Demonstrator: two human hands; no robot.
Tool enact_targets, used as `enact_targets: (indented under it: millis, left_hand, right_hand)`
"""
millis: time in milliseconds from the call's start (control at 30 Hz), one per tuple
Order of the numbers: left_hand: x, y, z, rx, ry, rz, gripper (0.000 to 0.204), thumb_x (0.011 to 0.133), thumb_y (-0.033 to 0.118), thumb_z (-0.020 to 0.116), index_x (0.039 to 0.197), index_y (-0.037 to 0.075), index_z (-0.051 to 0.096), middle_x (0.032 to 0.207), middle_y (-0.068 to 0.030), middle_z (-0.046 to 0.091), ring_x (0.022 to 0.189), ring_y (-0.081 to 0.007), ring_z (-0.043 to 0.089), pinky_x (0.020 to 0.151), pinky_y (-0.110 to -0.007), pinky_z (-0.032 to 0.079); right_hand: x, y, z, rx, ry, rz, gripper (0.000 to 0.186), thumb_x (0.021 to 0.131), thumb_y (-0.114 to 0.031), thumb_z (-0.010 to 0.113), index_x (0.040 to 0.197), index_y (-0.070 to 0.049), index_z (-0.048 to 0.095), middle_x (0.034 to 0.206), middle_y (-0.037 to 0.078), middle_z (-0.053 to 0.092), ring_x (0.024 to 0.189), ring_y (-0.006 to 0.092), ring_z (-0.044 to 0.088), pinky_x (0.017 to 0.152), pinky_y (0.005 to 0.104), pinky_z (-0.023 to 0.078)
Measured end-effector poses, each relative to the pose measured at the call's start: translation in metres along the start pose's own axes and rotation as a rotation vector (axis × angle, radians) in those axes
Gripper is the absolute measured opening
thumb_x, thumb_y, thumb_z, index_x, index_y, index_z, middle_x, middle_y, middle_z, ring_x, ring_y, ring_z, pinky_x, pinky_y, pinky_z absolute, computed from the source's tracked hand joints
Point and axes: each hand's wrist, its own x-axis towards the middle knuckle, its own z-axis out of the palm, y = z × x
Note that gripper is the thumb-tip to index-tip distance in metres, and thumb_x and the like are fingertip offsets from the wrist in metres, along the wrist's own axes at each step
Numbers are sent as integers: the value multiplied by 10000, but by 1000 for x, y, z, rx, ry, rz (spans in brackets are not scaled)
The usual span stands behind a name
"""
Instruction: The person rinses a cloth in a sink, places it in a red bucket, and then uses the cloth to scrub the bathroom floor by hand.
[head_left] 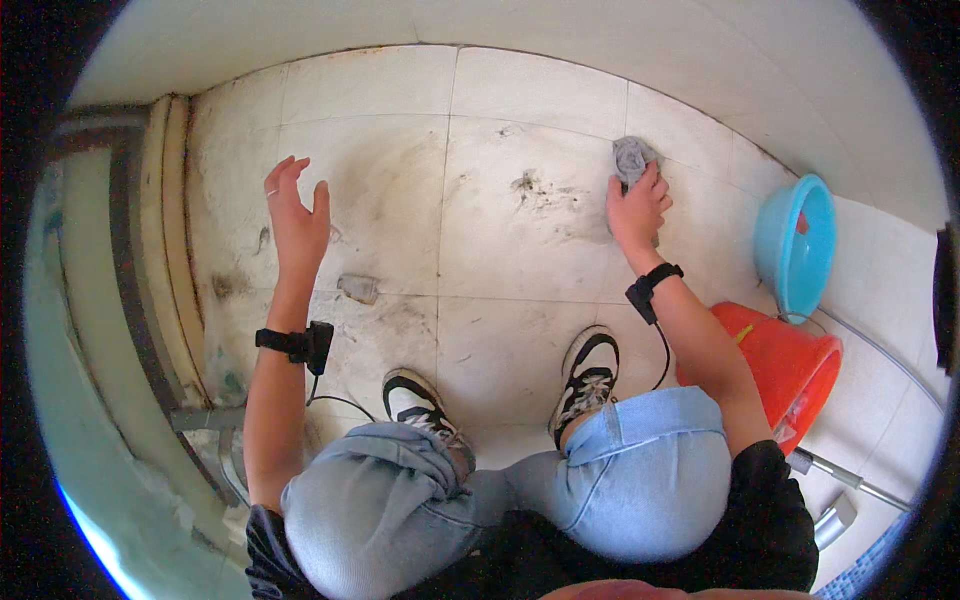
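Observation:
My right hand (636, 210) grips a crumpled grey cloth (632, 158) and presses it onto the white tiled floor (520, 300), just right of a dark dirt smear (528, 185). My left hand (297, 215) is raised over the floor at the left, fingers spread, holding nothing. A black band sits on each wrist. I am squatting; my two black-and-white sneakers (500, 390) rest on the tiles below my hands.
A blue basin (795, 245) and an orange bucket (795, 365) stand at the right. A metal handle (850, 480) lies at the lower right. A small grey scrap (358, 288) lies near my left arm. A door threshold (165, 250) runs along the left.

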Motion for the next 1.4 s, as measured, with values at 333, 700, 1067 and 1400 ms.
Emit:
enact_targets:
  millis: [333, 700, 1067, 1400]
  left_hand:
    - [-11, -22, -9, 53, -42, -83, 412, 929, 82, 691, 1324, 84, 573, 1447, -152, 498, 1229, -323, 580, 949, -462, 517]
    - [-34, -19, -43, 22, -51, -190, 387, 921, 61, 679, 1292, 43, 572, 1405, -223, 495, 1306, -400, 485, 1061, -464, 428]
    - [-14, 30, -14, 116, -74, 20, 393, 928, 66, 686, 1305, 73, 575, 1444, -178, 497, 1247, -346, 565, 982, -458, 515]
    - [-10, 48, 8, 35, -104, 103, 385, 909, 54, 699, 1276, 48, 584, 1424, -216, 486, 1233, -377, 557, 1017, -450, 499]
  right_hand:
    - [-14, -175, 31, 81, 2, -618, 674, 894, -287, 651, 1492, -70, 429, 1412, 218, 487, 1277, 423, 471, 910, 643, 458]
    - [-72, -274, 36, 112, -286, -1706, 344, 830, -200, 694, 1167, -262, 722, 1289, -41, 634, 1403, 256, 429, 1122, 643, 306]
    - [68, -72, -7, 22, -202, -1082, 487, 815, -139, 699, 1252, -351, 708, 1429, -74, 591, 1391, 280, 432, 1126, 575, 242]
    - [3, 55, -33, -117, -173, -184, 869, 946, -482, 628, 1553, 26, 269, 1436, 289, 419, 1242, 479, 469, 1024, 551, 465]
